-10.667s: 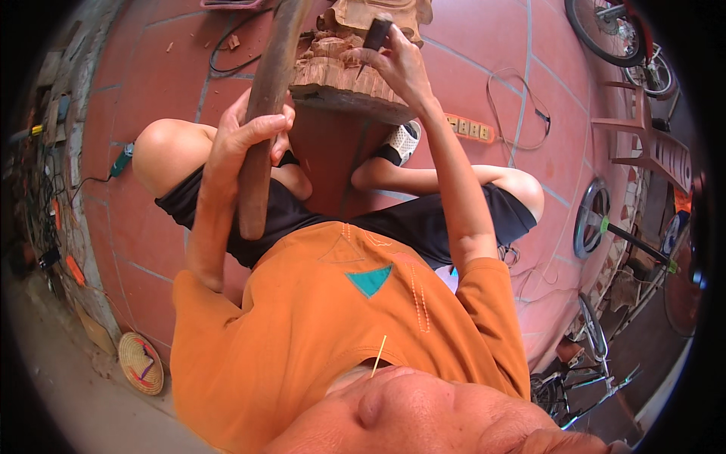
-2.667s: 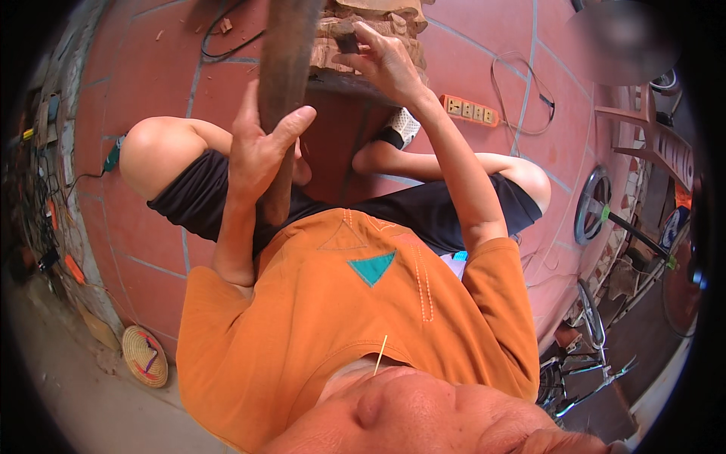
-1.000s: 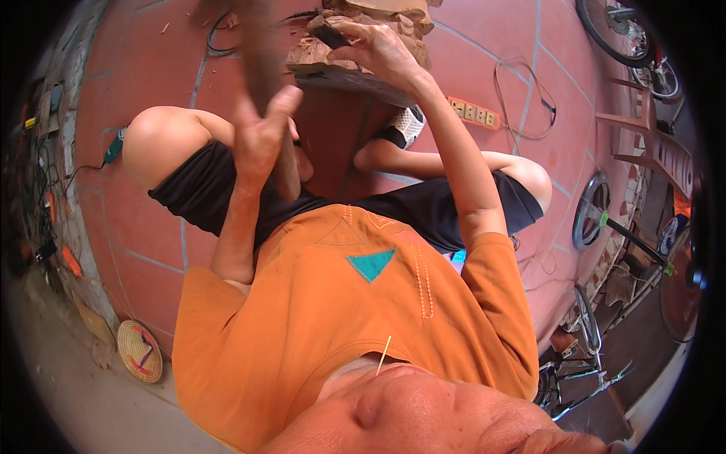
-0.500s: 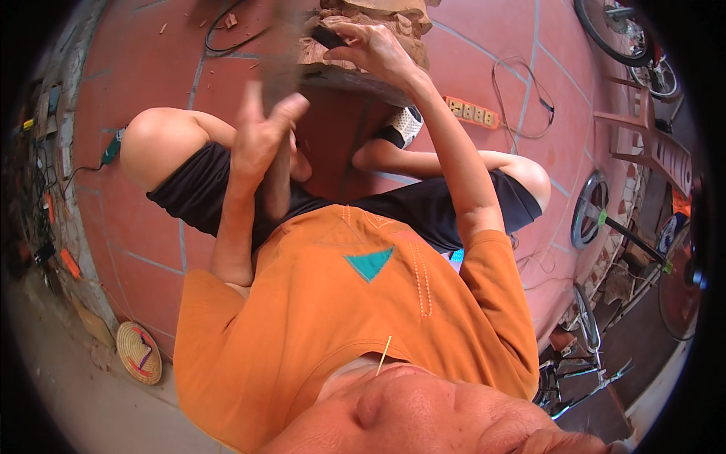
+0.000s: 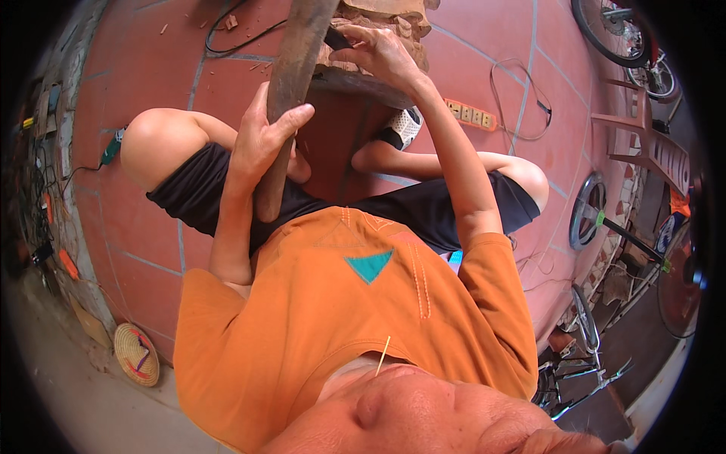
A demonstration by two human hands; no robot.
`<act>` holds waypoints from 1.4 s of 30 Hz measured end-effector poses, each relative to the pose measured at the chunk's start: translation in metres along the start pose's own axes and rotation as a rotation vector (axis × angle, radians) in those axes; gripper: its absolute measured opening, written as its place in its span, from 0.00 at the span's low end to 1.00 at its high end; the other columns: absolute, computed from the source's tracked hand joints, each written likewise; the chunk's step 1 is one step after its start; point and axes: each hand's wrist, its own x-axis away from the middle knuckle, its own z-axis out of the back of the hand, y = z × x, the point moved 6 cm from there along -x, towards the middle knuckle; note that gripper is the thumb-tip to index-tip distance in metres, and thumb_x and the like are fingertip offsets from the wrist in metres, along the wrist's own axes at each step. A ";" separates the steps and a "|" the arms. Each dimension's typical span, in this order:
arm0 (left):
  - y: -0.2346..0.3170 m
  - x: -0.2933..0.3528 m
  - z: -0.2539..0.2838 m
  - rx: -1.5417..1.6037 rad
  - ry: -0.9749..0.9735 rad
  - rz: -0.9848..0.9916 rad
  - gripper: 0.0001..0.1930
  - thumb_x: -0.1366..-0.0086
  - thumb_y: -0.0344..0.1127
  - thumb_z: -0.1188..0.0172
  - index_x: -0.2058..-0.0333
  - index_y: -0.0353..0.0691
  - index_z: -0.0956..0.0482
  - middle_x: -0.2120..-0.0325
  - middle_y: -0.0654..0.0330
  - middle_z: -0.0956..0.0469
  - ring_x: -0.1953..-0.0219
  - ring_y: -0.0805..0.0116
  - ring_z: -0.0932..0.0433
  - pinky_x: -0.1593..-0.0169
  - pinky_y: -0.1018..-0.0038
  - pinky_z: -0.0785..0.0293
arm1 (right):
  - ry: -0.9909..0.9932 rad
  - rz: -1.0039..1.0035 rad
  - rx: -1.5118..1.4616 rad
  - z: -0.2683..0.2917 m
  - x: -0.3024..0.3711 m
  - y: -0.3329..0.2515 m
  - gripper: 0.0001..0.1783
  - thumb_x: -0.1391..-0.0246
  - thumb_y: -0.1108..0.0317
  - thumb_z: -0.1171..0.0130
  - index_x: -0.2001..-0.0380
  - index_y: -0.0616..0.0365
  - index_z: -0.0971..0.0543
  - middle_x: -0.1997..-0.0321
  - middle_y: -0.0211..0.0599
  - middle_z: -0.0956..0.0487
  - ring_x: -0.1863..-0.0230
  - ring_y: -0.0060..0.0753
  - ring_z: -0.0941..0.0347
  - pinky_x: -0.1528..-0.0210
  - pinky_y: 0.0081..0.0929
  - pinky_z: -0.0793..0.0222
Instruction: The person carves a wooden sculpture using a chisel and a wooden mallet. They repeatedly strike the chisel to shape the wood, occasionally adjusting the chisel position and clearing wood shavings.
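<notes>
My left hand (image 5: 261,144) is closed round a long wooden club (image 5: 295,72), its thumb lying across the wood. The club slants upward, its butt low by my lap and its broad upper part running out past the top edge. In my right hand (image 5: 386,60) a dark, bar-like chisel (image 5: 337,39) is pinched between thumb and fingers. The chisel's tip is hidden behind the club. Beneath and beyond that hand stands a carved block of brown wood (image 5: 389,19), between my bent legs and the top edge.
An orange power strip (image 5: 470,115) with a looped cable lies right of the block. Wood chips (image 5: 231,22) and a black cord (image 5: 215,50) are on the red tiles at left. A green power tool (image 5: 113,146) rests beyond my left knee. Bicycles and a chair (image 5: 646,136) stand at right.
The club was smeared by motion and is now sharp, its upper part slightly farther right, beside the chisel. My right hand and the chisel have shifted slightly right.
</notes>
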 end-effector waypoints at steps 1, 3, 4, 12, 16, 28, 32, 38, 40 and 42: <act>0.002 0.003 -0.001 0.053 -0.012 0.036 0.20 0.32 0.41 0.33 0.50 0.35 0.28 0.74 0.65 0.26 0.81 0.77 0.27 0.76 0.80 0.28 | 0.003 -0.001 -0.006 0.000 0.001 -0.002 0.28 0.48 0.53 0.27 0.44 0.47 0.18 0.57 0.46 0.14 0.55 0.46 0.16 0.50 0.38 0.23; 0.004 0.002 0.001 0.154 0.029 0.059 0.20 0.32 0.40 0.33 0.50 0.35 0.28 0.74 0.65 0.26 0.81 0.78 0.26 0.78 0.81 0.29 | -0.028 -0.048 -0.061 0.004 0.007 -0.001 0.25 0.44 0.57 0.29 0.44 0.49 0.18 0.56 0.39 0.14 0.58 0.32 0.17 0.53 0.33 0.23; 0.004 0.001 0.002 0.202 0.046 0.067 0.20 0.32 0.40 0.33 0.49 0.35 0.28 0.74 0.65 0.26 0.81 0.78 0.26 0.78 0.81 0.29 | -0.038 -0.071 -0.088 0.008 0.010 -0.003 0.24 0.42 0.60 0.29 0.43 0.50 0.18 0.56 0.35 0.14 0.60 0.25 0.18 0.55 0.30 0.24; 0.028 0.005 0.019 0.361 0.189 -0.049 0.17 0.32 0.40 0.32 0.54 0.39 0.29 0.75 0.65 0.26 0.82 0.79 0.26 0.79 0.83 0.27 | 0.118 -0.027 -0.470 0.020 0.014 0.046 0.20 0.40 0.66 0.31 0.46 0.57 0.21 0.57 0.35 0.16 0.54 0.29 0.18 0.50 0.31 0.22; 0.019 0.003 0.012 0.340 0.154 -0.002 0.18 0.32 0.41 0.32 0.54 0.38 0.28 0.75 0.65 0.26 0.82 0.80 0.26 0.79 0.83 0.27 | 0.125 0.009 -0.666 0.025 0.007 0.017 0.22 0.42 0.71 0.34 0.44 0.56 0.23 0.57 0.45 0.14 0.57 0.37 0.16 0.52 0.37 0.22; 0.020 0.001 -0.001 0.203 0.113 0.010 0.21 0.32 0.41 0.32 0.50 0.35 0.28 0.76 0.65 0.26 0.81 0.80 0.26 0.77 0.83 0.28 | -0.082 -0.074 -0.082 0.018 0.008 0.003 0.22 0.36 0.72 0.39 0.40 0.51 0.25 0.46 0.46 0.17 0.53 0.45 0.17 0.46 0.38 0.22; 0.032 0.004 -0.001 0.196 0.134 -0.008 0.21 0.32 0.39 0.32 0.48 0.35 0.29 0.74 0.65 0.25 0.80 0.80 0.26 0.76 0.82 0.28 | 0.051 -0.001 0.007 0.014 0.007 0.011 0.22 0.42 0.62 0.29 0.46 0.56 0.20 0.56 0.43 0.14 0.54 0.34 0.15 0.52 0.33 0.21; 0.043 0.007 0.005 0.205 0.207 -0.085 0.20 0.32 0.36 0.32 0.48 0.36 0.29 0.73 0.64 0.24 0.79 0.78 0.26 0.74 0.81 0.27 | 0.019 -0.011 0.016 0.017 0.007 -0.005 0.31 0.48 0.54 0.24 0.44 0.55 0.20 0.54 0.47 0.14 0.53 0.35 0.15 0.50 0.35 0.21; 0.047 0.009 0.005 0.190 0.236 -0.097 0.17 0.30 0.34 0.35 0.49 0.36 0.29 0.73 0.63 0.25 0.79 0.76 0.25 0.74 0.80 0.26 | -0.026 -0.036 0.010 0.019 0.006 -0.006 0.33 0.50 0.52 0.23 0.44 0.55 0.19 0.54 0.47 0.14 0.52 0.35 0.15 0.50 0.35 0.21; 0.051 0.012 0.005 0.236 0.238 -0.135 0.16 0.30 0.34 0.35 0.49 0.37 0.29 0.72 0.62 0.25 0.79 0.75 0.25 0.74 0.80 0.27 | 0.011 -0.027 0.003 0.018 0.007 -0.002 0.32 0.49 0.53 0.24 0.44 0.55 0.19 0.54 0.46 0.14 0.52 0.35 0.15 0.50 0.35 0.21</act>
